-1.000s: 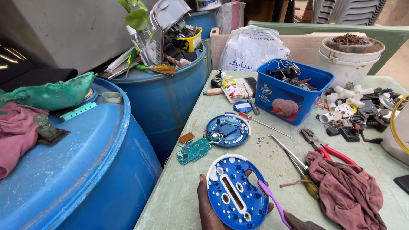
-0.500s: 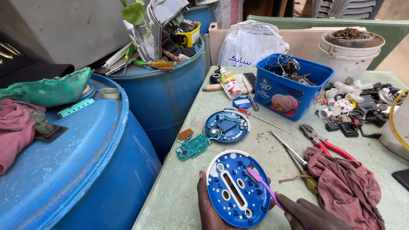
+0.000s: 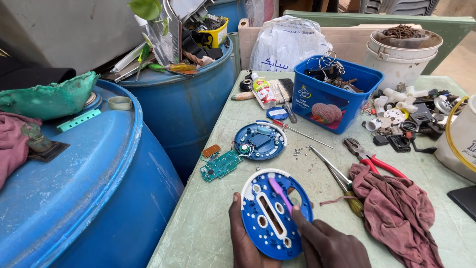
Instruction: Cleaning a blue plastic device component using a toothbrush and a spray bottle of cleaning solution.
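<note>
Head view: the left hand (image 3: pixel 245 238) cups the round blue-and-white cover (image 3: pixel 274 213) from below at its left edge, fingers closed on it, just above the green table (image 3: pixel 198 228). The right hand (image 3: pixel 329 243) presses a pink-handled tool (image 3: pixel 280 192) against the cover's face, fingers curled around the handle.

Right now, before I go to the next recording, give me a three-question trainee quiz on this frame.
1. True or false: the left hand holds the blue disc.
2. What lies just left of the second blue disc? A) pliers B) green circuit board C) white bucket
3. Fill in: the right hand holds a thin ____ tool against the disc.

Key: 1 true; 2 B, the green circuit board; 3 pink.
</note>
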